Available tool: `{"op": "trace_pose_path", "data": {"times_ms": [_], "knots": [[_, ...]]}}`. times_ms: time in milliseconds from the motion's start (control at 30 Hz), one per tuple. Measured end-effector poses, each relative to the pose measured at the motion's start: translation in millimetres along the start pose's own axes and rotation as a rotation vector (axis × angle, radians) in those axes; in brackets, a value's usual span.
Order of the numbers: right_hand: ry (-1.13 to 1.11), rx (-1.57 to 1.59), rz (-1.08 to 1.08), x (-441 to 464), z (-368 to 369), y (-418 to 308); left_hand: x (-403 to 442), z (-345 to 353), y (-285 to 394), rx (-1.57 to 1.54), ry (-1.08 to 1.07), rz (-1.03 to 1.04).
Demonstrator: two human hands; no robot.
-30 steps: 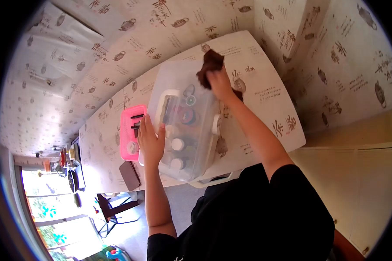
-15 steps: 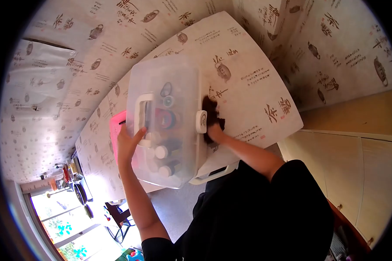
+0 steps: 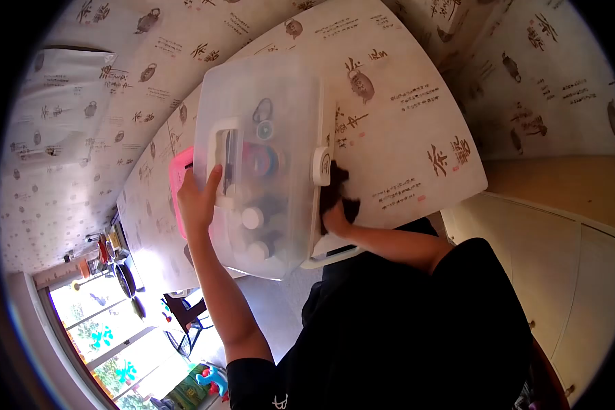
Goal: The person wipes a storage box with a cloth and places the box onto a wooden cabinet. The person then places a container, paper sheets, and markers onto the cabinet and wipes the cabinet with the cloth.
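Note:
A translucent plastic storage box (image 3: 287,102) with a white carrying handle and side latch lies on the table. Through its wall show white-capped bottles (image 3: 253,219), a round roll of tape (image 3: 261,162) and other small items. My left hand (image 3: 199,198) grips the box's left side, thumb beside the handle and fingers partly hidden. Against the right side of the box, my right hand (image 3: 336,220) is closed on a dark brown cloth (image 3: 335,183) pressed to the tabletop. Part of that hand is covered by the cloth.
A pink tray or lid (image 3: 178,167) sticks out from behind the box on the left. The table (image 3: 403,143) wears a patterned covering like the walls. Pale cabinets (image 3: 526,246) stand on the right; a window (image 3: 102,335) and a chair (image 3: 184,321) are lower left.
My right hand and the brown cloth have slid slightly toward me along the box's side. My left hand keeps its place on the box. The view has shifted a little.

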State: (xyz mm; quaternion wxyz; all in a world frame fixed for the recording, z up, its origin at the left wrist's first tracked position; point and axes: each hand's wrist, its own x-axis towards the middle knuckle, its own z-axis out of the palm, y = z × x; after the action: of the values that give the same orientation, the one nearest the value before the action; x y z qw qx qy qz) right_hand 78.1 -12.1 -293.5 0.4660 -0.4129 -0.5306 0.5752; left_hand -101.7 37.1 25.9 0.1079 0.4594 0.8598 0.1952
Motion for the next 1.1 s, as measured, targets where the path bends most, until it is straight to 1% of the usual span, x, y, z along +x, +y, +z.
{"op": "trace_pose_path", "data": {"times_ms": [33,67,133,167,233,267,333,367,400,433,467,500,533,567,600,633,667,733,767,833,900,933,1000,1033,1100], "knots": [[-0.086,-0.126,-0.123,-19,-6,-20,0,0,0,0.008,0.004,-0.01],[-0.087,-0.125,-0.12,-29,-14,-40,0,0,0,0.015,0.008,-0.019],[-0.352,-0.163,-0.377,-45,-31,-67,-1,-1,1,0.036,0.01,-0.022],[-0.355,-0.163,-0.374,-53,-36,-65,-3,-1,1,0.055,0.013,-0.022],[-0.528,-0.407,-0.485,-57,-41,-59,-3,-2,2,0.067,0.002,-0.06],[-0.523,-0.41,-0.487,-55,-36,-61,-2,-2,3,0.079,-0.011,-0.095],[-0.272,-0.79,-0.584,-46,-15,-68,-1,1,3,0.09,0.022,-0.071],[-0.021,-0.555,-0.66,-30,-12,-79,-1,2,2,0.106,0.056,-0.058],[0.068,-0.401,-0.524,-16,-6,-86,-1,1,2,0.11,0.051,-0.06],[0.155,-0.247,-0.39,-1,-3,-93,2,1,4,0.121,0.035,-0.127],[0.128,-0.23,-0.206,14,-6,-104,6,1,5,0.131,0.021,-0.193],[0.099,-0.212,-0.024,30,-10,-117,9,3,4,0.133,0.02,-0.192],[0.1,-0.211,-0.023,48,-17,-132,12,7,3,0.133,0.073,-0.193],[0.005,-0.299,0.09,66,-25,-148,14,9,2,0.134,0.125,-0.195],[-0.092,-0.385,0.205,75,-32,-161,13,9,3,0.137,0.123,-0.195],[-0.09,-0.382,0.207,78,-37,-173,14,8,6,0.134,0.11,-0.218],[-0.306,-0.502,0.283,81,-43,-182,16,8,9,0.133,0.097,-0.238],[-0.528,-0.617,0.366,78,-47,-170,17,10,6,0.154,0.113,-0.239],[-0.284,-0.517,0.079,72,-44,-145,17,11,4,0.171,0.134,-0.241],[-0.042,-0.408,-0.206,74,-44,-132,17,9,6,0.174,0.108,-0.257],[0.014,-0.42,-0.283,85,-45,-137,17,8,6,0.176,0.087,-0.273],[0.012,-0.419,-0.284,87,-48,-138,17,8,5,0.161,0.084,-0.266],[-0.038,-0.227,-0.235,89,-55,-140,17,9,4,0.144,0.083,-0.264],[-0.044,-0.229,-0.236,90,-56,-137,16,10,4,0.147,0.098,-0.255],[-0.028,-0.289,-0.325,91,-57,-132,15,11,5,0.146,0.118,-0.251]]}}
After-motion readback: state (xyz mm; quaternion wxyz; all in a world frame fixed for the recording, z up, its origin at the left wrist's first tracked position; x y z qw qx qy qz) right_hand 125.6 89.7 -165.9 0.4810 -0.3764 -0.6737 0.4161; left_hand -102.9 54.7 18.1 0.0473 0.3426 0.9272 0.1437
